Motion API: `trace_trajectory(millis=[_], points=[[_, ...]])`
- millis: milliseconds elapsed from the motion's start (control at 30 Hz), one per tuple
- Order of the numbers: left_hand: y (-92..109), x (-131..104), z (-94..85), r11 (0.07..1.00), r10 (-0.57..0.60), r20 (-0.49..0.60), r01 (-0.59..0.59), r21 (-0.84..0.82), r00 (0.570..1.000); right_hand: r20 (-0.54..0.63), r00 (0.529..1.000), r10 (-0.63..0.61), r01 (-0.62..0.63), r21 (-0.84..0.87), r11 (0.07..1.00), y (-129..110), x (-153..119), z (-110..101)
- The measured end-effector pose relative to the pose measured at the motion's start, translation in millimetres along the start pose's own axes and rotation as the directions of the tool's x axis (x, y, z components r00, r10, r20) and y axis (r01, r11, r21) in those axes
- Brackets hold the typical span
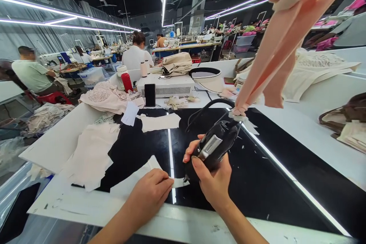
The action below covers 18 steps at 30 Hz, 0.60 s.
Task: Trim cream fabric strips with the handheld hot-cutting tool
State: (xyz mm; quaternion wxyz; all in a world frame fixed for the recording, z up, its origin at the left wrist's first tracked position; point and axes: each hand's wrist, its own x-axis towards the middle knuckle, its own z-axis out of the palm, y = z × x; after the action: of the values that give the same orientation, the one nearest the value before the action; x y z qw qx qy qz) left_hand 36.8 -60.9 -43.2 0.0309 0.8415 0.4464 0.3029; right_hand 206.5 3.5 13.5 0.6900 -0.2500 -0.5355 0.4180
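Note:
My right hand (214, 183) is wrapped around a black electric fabric cutter (210, 150) with a metal plate on its side. The cutter's lower tip is at the end of a narrow white strip, and the exact contact is hard to make out. Twisted peach cloth (274, 45) is tied at the cutter's top, where a black cord (217, 101) also leaves it. To the left, my left hand (153, 188) pinches a white fabric piece (128, 181), its fingers closed near the strip beside the cutter. The piece lies on a glossy black board (257, 183).
Farther back on the board lies another cream fabric piece (160, 122). Pale cut pieces (91, 152) are stacked at left, below pink lace fabric (104, 97). A phone (150, 95) stands against a white box (168, 85), near a round bin (206, 79). Other people sit farther off.

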Motion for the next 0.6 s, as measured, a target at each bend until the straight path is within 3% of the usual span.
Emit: trace_trajectory(millis=[333, 600], points=[[-1, -8, -1.3, 0.999, 0.027, -0.016, -0.027, -0.018, 1.0, 0.034, 0.998, 0.06, -0.064, 0.141, 0.988, 5, 1, 19], [-2, -11, 3.2, 0.999, 0.012, -0.022, -0.013, -0.034, 1.0, 0.05, 0.995, 0.084, -0.089, 0.112, 0.99, 8, -2, 26]])
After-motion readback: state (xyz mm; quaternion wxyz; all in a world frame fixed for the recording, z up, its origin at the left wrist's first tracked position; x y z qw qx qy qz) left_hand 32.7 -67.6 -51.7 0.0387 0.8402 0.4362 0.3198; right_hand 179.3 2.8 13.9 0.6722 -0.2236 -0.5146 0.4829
